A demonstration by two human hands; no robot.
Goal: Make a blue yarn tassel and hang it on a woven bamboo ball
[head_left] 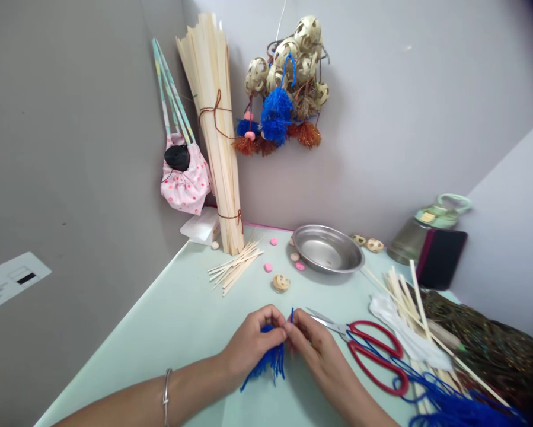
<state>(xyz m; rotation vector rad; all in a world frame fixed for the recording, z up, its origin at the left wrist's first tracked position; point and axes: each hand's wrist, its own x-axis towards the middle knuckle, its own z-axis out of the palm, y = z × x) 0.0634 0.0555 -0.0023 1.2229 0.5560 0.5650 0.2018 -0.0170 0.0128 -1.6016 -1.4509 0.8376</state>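
Observation:
My left hand point(259, 338) is closed around a blue yarn tassel point(270, 362), whose loose strands hang below the fingers. Thumb and forefinger of my right hand point(315, 341) are pinched together at the top of the tassel, touching the left fingertips. A short blue yarn end point(291, 314) sticks up between the two hands. Just right of my right hand lie red-handled scissors point(359, 344), their blades slightly apart. Farther right is a heap of blue yarn point(462, 406).
Behind the hands are a small woven ball point(281, 283), thin wooden sticks point(237, 267) and a metal bowl point(328, 252). A bundle of wood strips point(217, 136) leans on the wall. At right stand a phone point(441, 258) and a green bottle point(411, 234); dark yarn point(484, 338) lies nearby.

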